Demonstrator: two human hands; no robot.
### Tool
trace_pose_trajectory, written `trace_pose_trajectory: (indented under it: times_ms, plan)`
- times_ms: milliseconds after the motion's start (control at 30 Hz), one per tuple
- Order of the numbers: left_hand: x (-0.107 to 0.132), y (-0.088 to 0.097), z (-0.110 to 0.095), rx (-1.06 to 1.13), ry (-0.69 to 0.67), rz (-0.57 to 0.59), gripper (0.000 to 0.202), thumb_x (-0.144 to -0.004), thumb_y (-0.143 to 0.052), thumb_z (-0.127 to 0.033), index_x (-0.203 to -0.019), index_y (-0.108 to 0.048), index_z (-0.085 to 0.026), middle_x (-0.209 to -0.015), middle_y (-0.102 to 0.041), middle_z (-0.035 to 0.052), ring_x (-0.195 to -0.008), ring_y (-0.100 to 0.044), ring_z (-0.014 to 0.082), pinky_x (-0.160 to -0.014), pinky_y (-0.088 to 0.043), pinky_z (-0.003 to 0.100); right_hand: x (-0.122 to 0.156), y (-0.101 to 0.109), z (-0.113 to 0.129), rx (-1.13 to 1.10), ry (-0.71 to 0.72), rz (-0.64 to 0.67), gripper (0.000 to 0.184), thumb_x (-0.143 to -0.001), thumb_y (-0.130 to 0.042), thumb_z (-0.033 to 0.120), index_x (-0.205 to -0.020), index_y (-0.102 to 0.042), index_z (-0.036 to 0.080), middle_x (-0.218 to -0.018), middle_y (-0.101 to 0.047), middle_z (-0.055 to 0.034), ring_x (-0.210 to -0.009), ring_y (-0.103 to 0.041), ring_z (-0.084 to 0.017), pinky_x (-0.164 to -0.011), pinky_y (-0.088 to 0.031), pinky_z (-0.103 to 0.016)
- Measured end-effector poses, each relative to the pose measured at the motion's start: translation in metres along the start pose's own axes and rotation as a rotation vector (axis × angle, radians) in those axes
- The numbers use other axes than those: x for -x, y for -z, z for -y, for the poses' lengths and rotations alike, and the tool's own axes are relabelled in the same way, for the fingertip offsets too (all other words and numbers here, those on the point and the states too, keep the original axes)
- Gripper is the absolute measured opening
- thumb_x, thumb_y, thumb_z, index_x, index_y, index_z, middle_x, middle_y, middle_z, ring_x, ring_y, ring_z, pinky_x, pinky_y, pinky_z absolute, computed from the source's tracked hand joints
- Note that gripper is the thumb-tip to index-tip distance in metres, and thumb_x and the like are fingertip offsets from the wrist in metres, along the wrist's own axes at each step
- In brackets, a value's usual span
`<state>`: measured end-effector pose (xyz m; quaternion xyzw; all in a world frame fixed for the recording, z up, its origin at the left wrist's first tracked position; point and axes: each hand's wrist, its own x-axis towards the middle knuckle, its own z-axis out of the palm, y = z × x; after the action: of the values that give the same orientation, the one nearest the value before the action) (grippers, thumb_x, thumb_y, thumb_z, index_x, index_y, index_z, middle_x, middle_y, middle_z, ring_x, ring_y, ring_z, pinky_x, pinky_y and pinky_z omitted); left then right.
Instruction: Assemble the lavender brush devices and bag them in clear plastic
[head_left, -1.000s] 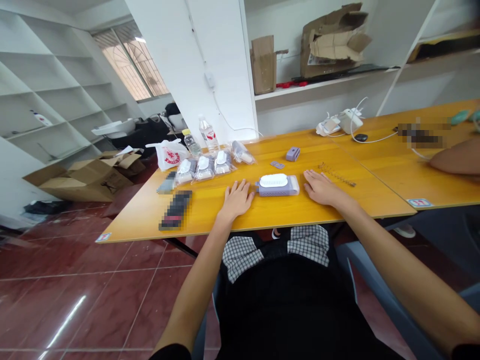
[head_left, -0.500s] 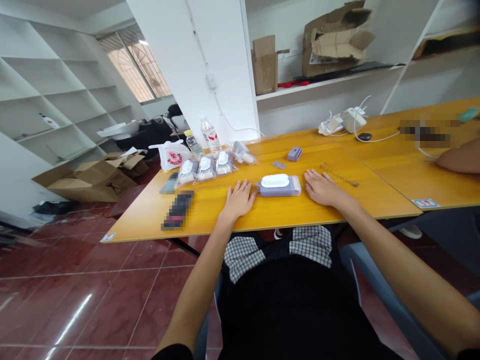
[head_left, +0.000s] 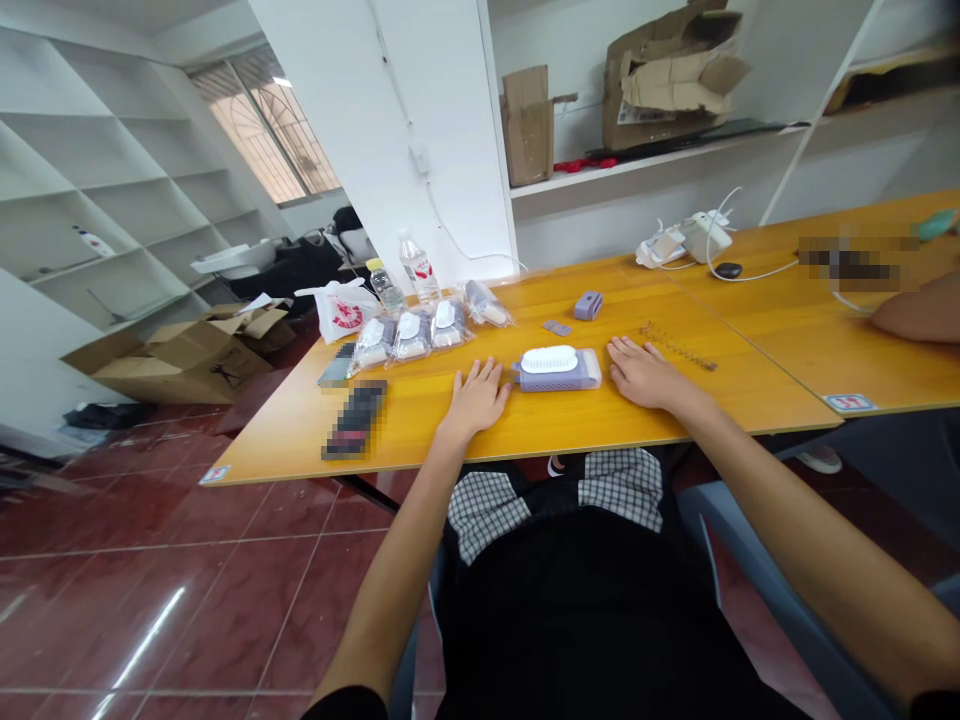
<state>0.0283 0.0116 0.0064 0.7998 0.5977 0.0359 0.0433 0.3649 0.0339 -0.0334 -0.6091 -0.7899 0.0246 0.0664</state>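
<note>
My left hand (head_left: 477, 396) lies flat on the yellow table (head_left: 570, 420), fingers spread, holding nothing. My right hand (head_left: 640, 372) also rests flat and open on the table. Between the two hands sits a purple device with a white ribbed top (head_left: 558, 368), just apart from both. A small purple block (head_left: 587, 305) and a thin purple plate (head_left: 556, 327) lie farther back. A metal spring (head_left: 677, 346) stretches out beyond my right hand.
Several bagged units (head_left: 409, 336) lie at the back left with two water bottles (head_left: 418, 268) and a white plastic bag (head_left: 343, 309). A charger and cables (head_left: 694, 240) sit at the back right. Another person's arm (head_left: 915, 316) rests on the neighbouring table. Cardboard boxes (head_left: 180, 352) stand on the floor.
Both hands stay flat in the same places. Only the view has shifted slightly.
</note>
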Motion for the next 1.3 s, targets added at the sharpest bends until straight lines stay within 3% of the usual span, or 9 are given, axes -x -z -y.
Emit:
trace_pose_trajectory:
  times_ms: [200, 400, 700, 1000, 1200, 1300]
  plan:
    - [0.001, 0.001, -0.001, 0.004, -0.002, 0.001, 0.059, -0.114, -0.032, -0.043, -0.169, -0.042, -0.022, -0.181, -0.031, 0.0107, -0.17, -0.025, 0.0369, -0.135, -0.021, 0.07, 0.002, 0.004, 0.003, 0.013, -0.003, 0.011, 0.069, -0.109, -0.025, 0.037, -0.168, -0.043, 0.005, -0.179, -0.036, -0.0195, -0.168, -0.032, -0.035, -0.136, -0.027, -0.059]
    - [0.0, 0.001, 0.0, 0.01, -0.007, -0.002, 0.058, -0.114, -0.033, -0.042, -0.168, -0.043, -0.021, -0.181, -0.032, 0.0122, -0.17, -0.026, 0.0379, -0.134, -0.021, 0.071, 0.003, 0.006, 0.005, 0.03, -0.005, 0.031, 0.072, -0.109, -0.022, 0.036, -0.168, -0.04, 0.0, -0.179, -0.033, -0.0211, -0.168, -0.03, -0.036, -0.136, -0.026, -0.061]
    - [-0.001, -0.003, 0.002, -0.009, -0.017, -0.008, 0.059, -0.114, -0.032, -0.043, -0.169, -0.042, -0.021, -0.181, -0.031, 0.0116, -0.169, -0.026, 0.0381, -0.134, -0.022, 0.071, 0.002, 0.005, 0.002, 0.001, 0.003, 0.006, 0.068, -0.109, -0.027, 0.036, -0.167, -0.044, 0.007, -0.178, -0.037, -0.0202, -0.167, -0.032, -0.036, -0.135, -0.028, -0.062]
    - [0.0, -0.001, 0.0, -0.016, -0.01, 0.004, 0.061, -0.114, -0.031, -0.043, -0.17, -0.04, -0.018, -0.182, -0.03, 0.0106, -0.17, -0.025, 0.0374, -0.135, -0.022, 0.069, 0.001, 0.006, -0.001, -0.048, -0.011, 0.027, 0.069, -0.108, -0.029, 0.039, -0.173, -0.037, 0.019, -0.18, -0.036, -0.0134, -0.168, -0.032, -0.034, -0.136, -0.027, -0.059]
    - [0.0, 0.0, -0.001, -0.013, -0.003, 0.012, 0.06, -0.114, -0.031, -0.043, -0.169, -0.041, -0.02, -0.182, -0.029, 0.01, -0.17, -0.025, 0.0371, -0.135, -0.021, 0.069, -0.011, 0.012, -0.001, -0.005, -0.045, 0.08, 0.073, -0.108, -0.029, 0.043, -0.175, -0.033, 0.014, -0.178, -0.039, -0.0192, -0.164, -0.037, -0.038, -0.133, -0.031, -0.06]
    - [0.0, 0.0, 0.0, -0.008, -0.008, 0.012, 0.06, -0.114, -0.031, -0.043, -0.169, -0.041, -0.021, -0.182, -0.029, 0.0105, -0.17, -0.025, 0.0372, -0.135, -0.021, 0.07, -0.023, 0.023, 0.007, 0.052, -0.066, 0.095, 0.074, -0.108, -0.032, 0.045, -0.176, -0.03, 0.019, -0.171, -0.047, -0.0226, -0.156, -0.045, -0.045, -0.121, -0.041, -0.071]
